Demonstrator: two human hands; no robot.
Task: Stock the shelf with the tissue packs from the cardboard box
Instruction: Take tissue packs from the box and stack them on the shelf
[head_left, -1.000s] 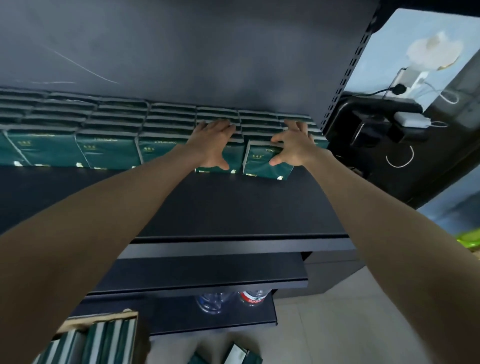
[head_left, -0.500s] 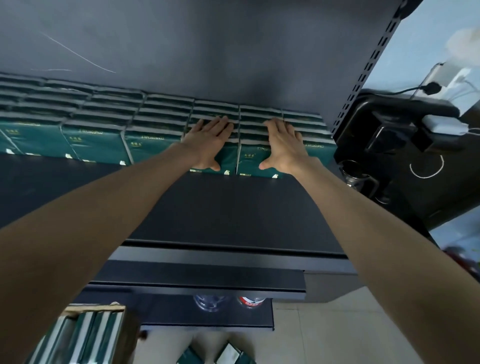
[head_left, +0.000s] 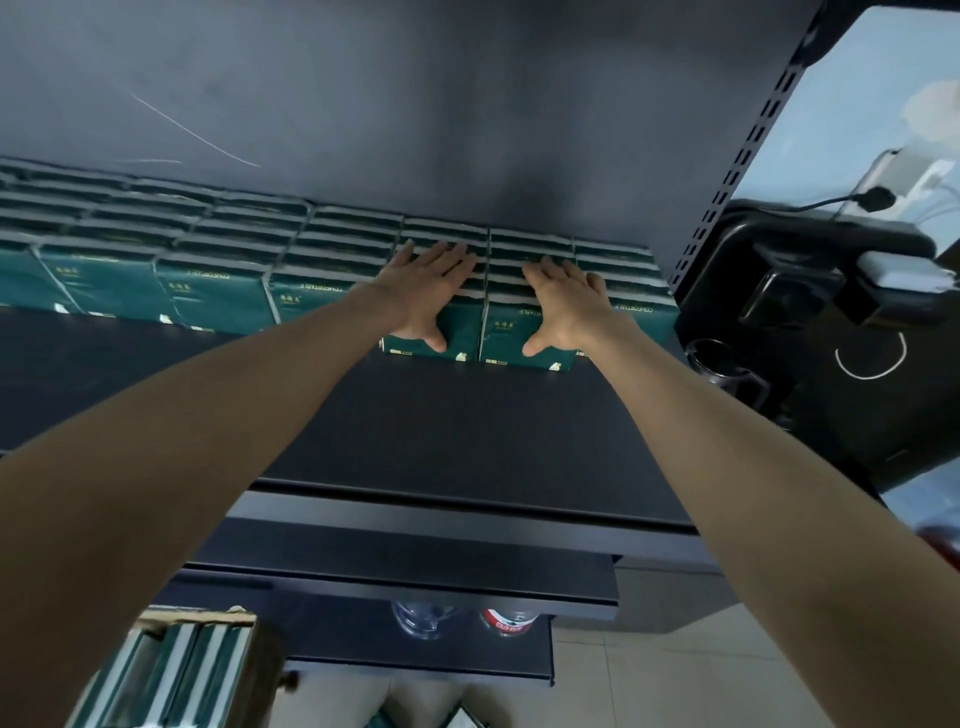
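Dark green tissue packs (head_left: 218, 291) stand in several rows along the back of the black shelf (head_left: 467, 436). My left hand (head_left: 423, 288) lies flat on top of one front pack (head_left: 457, 340), its thumb down the pack's front face. My right hand (head_left: 563, 306) lies flat on the neighbouring front pack (head_left: 511, 338) in the same way. Both hands have straight fingers. The cardboard box (head_left: 202, 670) at the bottom left holds more packs standing on edge.
A perforated upright (head_left: 748, 150) bounds the shelf on the right, with a black device and cables (head_left: 810, 291) beyond it. Lower shelves (head_left: 415, 566) jut out below, with bottles (head_left: 467, 618) under them. Loose packs (head_left: 457, 719) lie on the tiled floor.
Both hands have slid the two front packs back into line with the row. The right pack, earlier skewed, now sits straight. My fingers have flattened out on top.
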